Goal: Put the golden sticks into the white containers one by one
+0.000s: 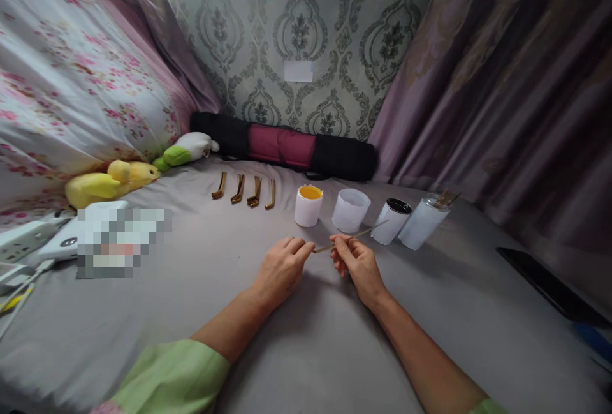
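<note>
Four containers (351, 212) stand in a row on a sheet (191, 299), right of several sticks (238, 192), before a bag (282, 145).

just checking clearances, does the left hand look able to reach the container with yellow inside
Probably yes: the container with yellow inside stands just beyond the left hand, and only grey sheet shows between them.

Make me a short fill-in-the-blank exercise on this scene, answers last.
1. On the grey sheet, the bent brown sticks lie in ____ separate groups.
2. In view, the thin stick in the right hand reaches across a container whose inside is ____.
3. The tall container stands at the row's ____ end.
4. The left sleeve is ____.
Missing words: four; black; right; green.
</note>
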`<state>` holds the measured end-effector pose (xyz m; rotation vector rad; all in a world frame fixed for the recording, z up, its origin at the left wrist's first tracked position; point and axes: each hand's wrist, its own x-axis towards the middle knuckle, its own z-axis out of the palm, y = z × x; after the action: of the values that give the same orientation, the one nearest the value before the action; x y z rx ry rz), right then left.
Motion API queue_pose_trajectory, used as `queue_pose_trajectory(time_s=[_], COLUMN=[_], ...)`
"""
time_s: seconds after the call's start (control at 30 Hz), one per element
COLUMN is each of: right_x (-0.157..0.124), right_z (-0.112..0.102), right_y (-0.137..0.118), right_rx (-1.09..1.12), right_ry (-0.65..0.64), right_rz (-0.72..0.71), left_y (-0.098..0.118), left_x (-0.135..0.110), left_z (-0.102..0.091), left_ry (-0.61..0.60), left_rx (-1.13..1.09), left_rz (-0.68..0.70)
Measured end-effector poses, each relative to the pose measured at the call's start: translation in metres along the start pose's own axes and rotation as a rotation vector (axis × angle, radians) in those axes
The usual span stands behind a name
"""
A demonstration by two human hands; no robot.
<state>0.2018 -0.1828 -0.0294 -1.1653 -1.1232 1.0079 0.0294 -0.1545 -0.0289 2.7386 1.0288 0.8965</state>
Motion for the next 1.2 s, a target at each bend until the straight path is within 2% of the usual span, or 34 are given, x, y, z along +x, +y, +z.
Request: queue_pose_trajectory(time_s=[0.1, 0.4, 0.6, 0.8, 1.07, 1.2], right_x=[0.0, 0.001, 0.0, 0.001, 0.002, 0.003], right_z=[0.001, 0.001, 0.001, -0.001, -0.003, -0.004], right_y=[0.002, 0.004, 0.004, 0.004, 0.005, 0.008], right_rx=[0.015, 0.044, 0.056, 0.072, 0.036, 0.007], right_ry=[0.002, -0.011, -0.002, 0.008, 0.053, 0.066], right_rz=[0.024, 0.034, 0.036, 0.045, 0.046, 0.033], left_y=[0.001, 0.001, 0.0, 0.0, 0.002, 0.0], left_x=[0.0, 0.0, 0.0, 0.002, 0.009, 0.01], left_z=[0.0, 0.003, 0.009, 0.01, 0.01, 0.013], left_ry=[-0.018, 0.032, 0.08, 0.093, 0.037, 0.018], left_rx=[0.007, -0.046, -0.151, -0.403, -0.919, -1.185], left_rz=[0.015, -0.005, -0.083, -0.203, -0.575, -0.688])
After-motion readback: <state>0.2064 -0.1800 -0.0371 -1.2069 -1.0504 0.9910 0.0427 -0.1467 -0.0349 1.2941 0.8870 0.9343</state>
